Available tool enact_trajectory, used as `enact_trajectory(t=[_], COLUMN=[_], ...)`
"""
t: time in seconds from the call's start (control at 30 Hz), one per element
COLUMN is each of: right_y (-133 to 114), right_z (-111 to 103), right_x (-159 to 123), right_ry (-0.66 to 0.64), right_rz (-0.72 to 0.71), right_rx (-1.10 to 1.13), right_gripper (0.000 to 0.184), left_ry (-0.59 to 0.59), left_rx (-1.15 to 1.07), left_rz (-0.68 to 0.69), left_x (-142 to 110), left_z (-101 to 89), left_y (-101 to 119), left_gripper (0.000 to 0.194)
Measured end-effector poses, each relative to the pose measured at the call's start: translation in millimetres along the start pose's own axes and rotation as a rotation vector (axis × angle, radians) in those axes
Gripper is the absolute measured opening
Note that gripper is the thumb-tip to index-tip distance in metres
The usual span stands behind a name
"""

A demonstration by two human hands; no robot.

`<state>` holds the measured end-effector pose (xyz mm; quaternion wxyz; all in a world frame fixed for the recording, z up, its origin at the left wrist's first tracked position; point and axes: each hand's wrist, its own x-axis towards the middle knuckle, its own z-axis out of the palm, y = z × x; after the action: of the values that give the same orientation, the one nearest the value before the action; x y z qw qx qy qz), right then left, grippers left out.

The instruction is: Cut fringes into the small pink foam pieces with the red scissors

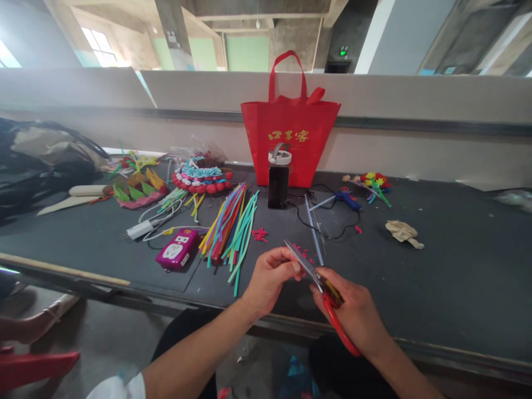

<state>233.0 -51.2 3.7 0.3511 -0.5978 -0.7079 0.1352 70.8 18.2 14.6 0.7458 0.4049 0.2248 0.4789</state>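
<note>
My right hand (353,307) grips a pair of scissors (343,327) with red handles, their blades pointing up and left. My left hand (270,277) is closed in a pinch right beside the blades; whatever sits between its fingertips is too small and hidden to name. Small red snippets (305,254) lie on the table just beyond the blades. A little farther off rests a small pile of red pieces (260,235). To the left, a bundle of multicoloured strips (222,224) lies beside several mint-green strips (245,238).
A red bag (291,127) stands behind a phone (278,187) on the dark table (440,299). A blue glue gun (348,200) with its cord lies right of centre, near clear sticks (315,233). A purple power socket (178,250) sits left; crumpled beige cloth (403,233) lies right.
</note>
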Motion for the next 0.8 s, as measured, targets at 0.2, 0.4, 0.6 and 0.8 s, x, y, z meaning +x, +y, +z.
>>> enact_trajectory(t=[0.2, 0.4, 0.6, 0.8], right_y=[5.1, 8.5, 8.3, 4.3], right_z=[3.8, 3.3, 5.3, 1.1], right_x=[-1.6, -1.2, -2.0, -1.1], right_ry=[0.007, 0.063, 0.038, 0.018], right_rz=[0.039, 0.041, -0.023, -0.018], right_rx=[0.120, 0.077, -0.017, 0.001], right_gripper=[0.022, 0.026, 0.028, 0.024], left_ry=[0.004, -0.013, -0.040, -0.064], left_rx=[-0.040, -0.095, -0.080, -0.054], left_rz=[-0.002, -0.016, -0.052, -0.063], left_x=[1.0, 1.8, 1.4, 0.6], left_z=[-1.4, -3.5, -2.9, -3.5], left_y=[0.6, -1.4, 0.3, 3.8], left_gripper=[0.010, 0.007, 0.007, 0.008])
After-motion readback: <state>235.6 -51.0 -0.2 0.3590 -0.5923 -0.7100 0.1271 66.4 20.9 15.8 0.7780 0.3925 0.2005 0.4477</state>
